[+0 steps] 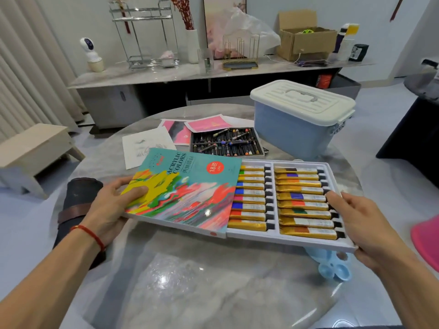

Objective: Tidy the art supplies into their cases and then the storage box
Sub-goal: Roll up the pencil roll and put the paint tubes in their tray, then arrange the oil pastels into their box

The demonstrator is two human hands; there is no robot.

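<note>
Two hands hold an acrylic paint set above a round marble-look table, seen from the single head view. We see the left hand gripping the left end of the printed sleeve, thumb laid flat on its yellow patch, fingers curled beneath; a red cord circles that wrist. The right hand grasps the right end of the white tray, fingers over the rim by the tube caps, thumb under the near corner. Both forearms reach in from the lower corners of the view.

The sleeve reads "ACRYLIC COLORS", with Chinese characters beneath that we cannot read and "18" in a red disc. The tray stands about half out of the sleeve toward the right.

The set's long axis runs left to right, its right end dropping slightly nearer us. The paint tubes lie in two columns, each tube parallel to that axis, black caps pointing right.

Behind the set we note an open oil pastel case with sticks lying mostly left to right, several sheets of paper, and a blue storage box with its white lid on. A dark rolled brush case lies at the left, and a light blue palette shows under the tray's near right corner.
</note>
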